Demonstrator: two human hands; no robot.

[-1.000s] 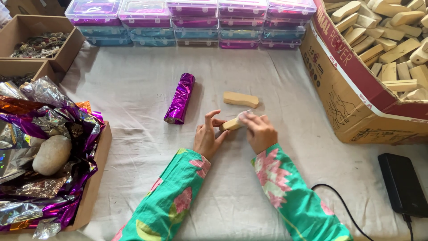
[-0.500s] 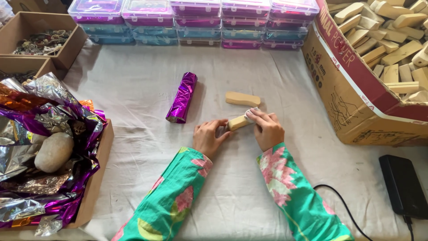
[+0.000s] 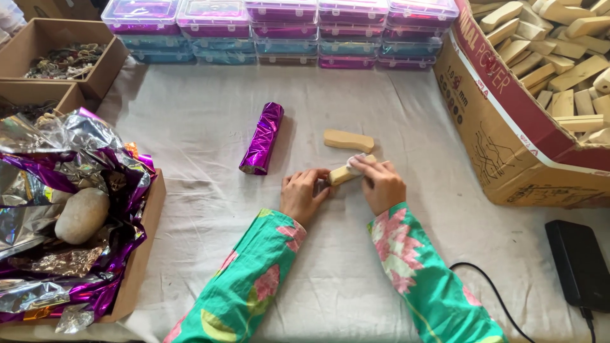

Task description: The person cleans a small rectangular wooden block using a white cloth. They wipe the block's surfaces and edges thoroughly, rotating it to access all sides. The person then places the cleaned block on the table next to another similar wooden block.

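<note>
a wooden block [image 3: 344, 174] is being pinned on the table [image 3: 210, 127] by the left hand [image 3: 303, 195], closed on its near end, so it lies steady; its far end is being pressed with a white scrap [image 3: 356, 161] by the right hand [image 3: 379, 185]; a second block [image 3: 348, 140] is lying just beyond, a foil roll [image 3: 262, 138] to the left.

A purple foil roll [image 3: 262, 138] lies mid-desk [image 3: 190, 114]. Stacked plastic cases [image 3: 279, 32] line the far edge. A carton of wooden blocks [image 3: 508, 146] fills the right corner; crumpled foil [image 3: 57, 190] and a stone [image 3: 81, 215] sit left; a black box [image 3: 578, 263] lies near-right.
</note>
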